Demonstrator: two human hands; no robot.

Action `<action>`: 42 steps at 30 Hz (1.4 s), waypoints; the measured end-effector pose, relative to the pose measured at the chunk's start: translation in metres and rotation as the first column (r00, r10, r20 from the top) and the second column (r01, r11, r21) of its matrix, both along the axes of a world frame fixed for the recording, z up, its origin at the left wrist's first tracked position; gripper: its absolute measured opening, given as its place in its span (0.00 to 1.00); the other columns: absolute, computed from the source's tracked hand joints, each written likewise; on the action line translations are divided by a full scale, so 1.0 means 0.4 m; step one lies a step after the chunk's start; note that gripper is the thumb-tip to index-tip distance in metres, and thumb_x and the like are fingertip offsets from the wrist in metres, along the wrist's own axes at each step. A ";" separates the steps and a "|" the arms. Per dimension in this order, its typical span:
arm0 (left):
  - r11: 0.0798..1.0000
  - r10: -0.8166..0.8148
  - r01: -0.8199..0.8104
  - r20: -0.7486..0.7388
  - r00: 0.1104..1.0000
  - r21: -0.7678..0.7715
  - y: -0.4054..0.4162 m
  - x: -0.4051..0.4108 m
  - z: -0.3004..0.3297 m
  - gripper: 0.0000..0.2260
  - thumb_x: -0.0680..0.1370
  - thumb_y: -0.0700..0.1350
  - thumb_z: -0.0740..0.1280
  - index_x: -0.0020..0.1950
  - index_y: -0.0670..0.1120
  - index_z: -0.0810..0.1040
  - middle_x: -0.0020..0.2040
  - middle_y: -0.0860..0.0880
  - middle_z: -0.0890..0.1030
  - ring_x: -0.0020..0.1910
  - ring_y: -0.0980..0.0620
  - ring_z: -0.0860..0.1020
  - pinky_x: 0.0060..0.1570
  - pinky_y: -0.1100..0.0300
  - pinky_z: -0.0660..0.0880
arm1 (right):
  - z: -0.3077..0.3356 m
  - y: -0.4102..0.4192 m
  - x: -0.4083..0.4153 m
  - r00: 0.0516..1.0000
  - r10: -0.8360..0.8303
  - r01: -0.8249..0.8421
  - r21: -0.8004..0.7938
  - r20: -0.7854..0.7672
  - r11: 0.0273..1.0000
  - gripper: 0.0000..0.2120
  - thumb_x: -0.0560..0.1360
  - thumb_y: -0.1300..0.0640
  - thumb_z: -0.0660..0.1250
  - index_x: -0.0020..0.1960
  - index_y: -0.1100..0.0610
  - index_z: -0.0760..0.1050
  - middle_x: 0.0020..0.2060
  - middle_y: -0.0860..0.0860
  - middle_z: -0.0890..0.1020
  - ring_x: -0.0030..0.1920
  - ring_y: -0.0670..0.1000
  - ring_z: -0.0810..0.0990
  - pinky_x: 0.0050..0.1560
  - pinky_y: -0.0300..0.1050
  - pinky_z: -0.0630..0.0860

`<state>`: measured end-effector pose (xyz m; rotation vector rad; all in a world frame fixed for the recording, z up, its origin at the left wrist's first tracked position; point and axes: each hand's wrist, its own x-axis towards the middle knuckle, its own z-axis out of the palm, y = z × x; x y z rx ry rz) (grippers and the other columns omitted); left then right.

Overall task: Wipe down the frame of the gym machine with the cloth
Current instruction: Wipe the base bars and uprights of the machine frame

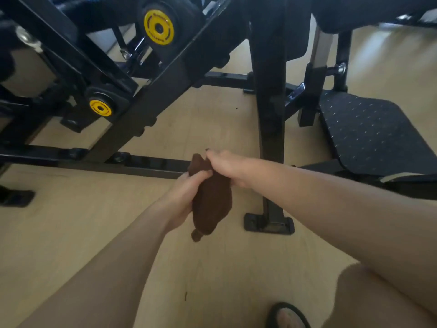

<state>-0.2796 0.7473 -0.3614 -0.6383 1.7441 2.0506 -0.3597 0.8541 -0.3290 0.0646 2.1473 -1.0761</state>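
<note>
Fingers [201,174] of both hands pinch cloth [211,204], clear of frame [146,165].

Pale wooden floor [71,233], sunlit

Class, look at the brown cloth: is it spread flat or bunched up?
Bunched up. The cloth hangs crumpled between the left hand and right hand, which both grip it.

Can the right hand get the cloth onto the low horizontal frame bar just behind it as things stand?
Probably yes. The right hand and left hand both grip the brown cloth just in front of the bar, with nothing between them.
</note>
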 end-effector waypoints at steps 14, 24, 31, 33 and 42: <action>0.874 0.058 0.019 0.144 0.988 -0.485 -0.012 -0.160 0.060 0.12 0.82 0.45 0.66 0.65 0.48 0.71 0.55 0.46 0.80 0.55 0.45 0.80 0.63 0.46 0.75 | -0.138 0.128 -0.092 0.736 0.605 -0.302 0.652 -0.303 0.695 0.26 0.78 0.57 0.70 0.73 0.56 0.64 0.67 0.59 0.71 0.67 0.60 0.71 0.63 0.56 0.73; 0.899 0.007 0.026 0.074 0.997 -0.438 0.038 -0.211 -0.001 0.05 0.80 0.39 0.63 0.52 0.49 0.75 0.53 0.43 0.83 0.52 0.46 0.82 0.62 0.45 0.77 | -0.237 0.159 -0.138 0.755 0.650 -0.339 0.794 -0.091 0.505 0.32 0.79 0.62 0.67 0.78 0.66 0.58 0.73 0.63 0.63 0.73 0.62 0.67 0.70 0.56 0.72; 0.920 -0.168 0.149 -0.021 0.986 -0.362 0.096 -0.279 -0.074 0.13 0.83 0.42 0.64 0.68 0.51 0.71 0.60 0.47 0.81 0.60 0.46 0.80 0.60 0.53 0.77 | -0.284 0.267 -0.094 0.549 0.833 -0.365 0.877 -0.069 0.314 0.30 0.82 0.65 0.58 0.81 0.66 0.51 0.80 0.65 0.51 0.81 0.62 0.53 0.75 0.54 0.68; 0.698 -0.378 0.281 -0.005 0.926 -0.658 0.103 -0.289 -0.126 0.27 0.84 0.45 0.64 0.80 0.48 0.57 0.69 0.44 0.75 0.64 0.44 0.78 0.62 0.52 0.76 | -0.280 0.293 -0.077 0.512 0.853 -0.351 0.881 -0.103 0.317 0.31 0.83 0.65 0.57 0.81 0.67 0.46 0.81 0.66 0.45 0.82 0.61 0.51 0.77 0.54 0.65; -0.156 -0.888 0.062 0.168 0.427 -0.986 0.065 -0.305 -0.288 0.25 0.85 0.50 0.50 0.82 0.50 0.54 0.81 0.43 0.60 0.80 0.42 0.56 0.80 0.45 0.52 | -0.268 0.250 -0.089 0.610 0.785 -0.373 0.836 -0.106 0.403 0.29 0.84 0.62 0.55 0.82 0.65 0.49 0.81 0.64 0.51 0.80 0.64 0.55 0.76 0.57 0.65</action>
